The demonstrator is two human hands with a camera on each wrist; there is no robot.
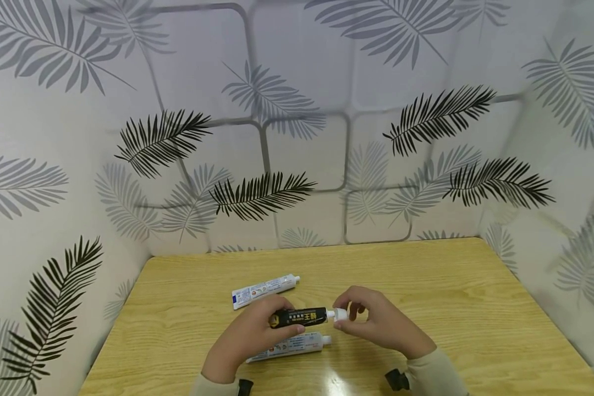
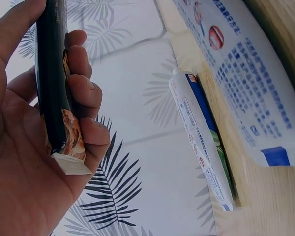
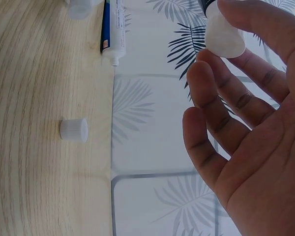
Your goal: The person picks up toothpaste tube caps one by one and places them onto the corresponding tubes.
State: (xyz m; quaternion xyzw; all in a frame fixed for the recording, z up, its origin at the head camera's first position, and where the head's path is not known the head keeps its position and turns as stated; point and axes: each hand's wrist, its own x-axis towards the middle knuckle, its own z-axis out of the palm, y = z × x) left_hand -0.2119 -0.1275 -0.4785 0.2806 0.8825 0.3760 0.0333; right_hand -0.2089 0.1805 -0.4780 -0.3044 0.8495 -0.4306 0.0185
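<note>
- Black and glossy, a small tube [image 1: 302,317] is held roughly level above a wooden table [image 1: 425,264], between two hands.
- We see the left hand [image 1: 256,333] gripping the tube, thumb on the near side, fingers curled round the far side; we judge this keeps it steady.
- We see the right hand [image 1: 376,319] pinching a white cap [image 1: 341,314] at the nozzle between thumb and forefinger, its other fingers loosely bent. The nozzle faces that hand, probably for easy reach; we cannot tell whether the cap is threaded on.
- Two white tubes lie on the table: a farther tube [image 1: 264,290] beyond the black one, and a nearer tube [image 1: 299,344] partly hidden by the left hand.
- Only the right wrist view gives us a loose cap [image 3: 73,130] on the table.
- Only the left wrist view shows us the black tube's pale, flat end [image 2: 71,164].
</note>
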